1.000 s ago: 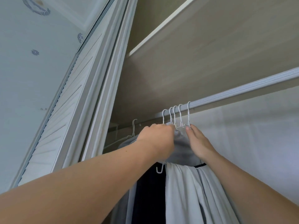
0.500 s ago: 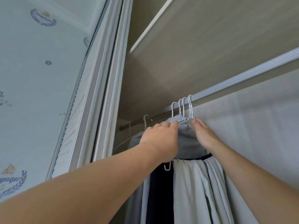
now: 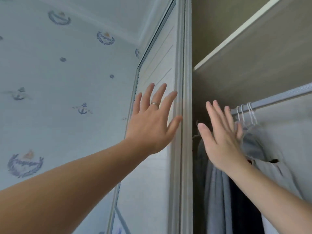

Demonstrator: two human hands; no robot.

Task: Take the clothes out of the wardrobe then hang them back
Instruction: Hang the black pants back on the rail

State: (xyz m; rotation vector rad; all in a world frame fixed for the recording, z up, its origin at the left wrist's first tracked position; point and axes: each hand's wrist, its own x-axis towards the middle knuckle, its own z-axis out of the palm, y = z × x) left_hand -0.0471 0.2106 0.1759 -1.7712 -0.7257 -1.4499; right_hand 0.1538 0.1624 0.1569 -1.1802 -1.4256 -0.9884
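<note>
- Grey and dark clothes [image 3: 217,191] hang in the wardrobe [image 3: 244,78], white wire hooks [image 3: 243,114] over the rail [image 3: 278,98] to stay up.
- Left hand [image 3: 152,125] spreads flat at the sliding door [image 3: 158,65], empty, maybe to push it.
- Right hand [image 3: 222,137] is spread wide beside the clothes, empty.

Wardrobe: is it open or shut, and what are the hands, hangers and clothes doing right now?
Wardrobe door: slid aside, wardrobe open.
Left hand: open, fingers spread, holding nothing.
Right hand: open, fingers straight, holding nothing.
Hangers: hooked on the rail.
Clothes: hanging inside on hangers.
</note>
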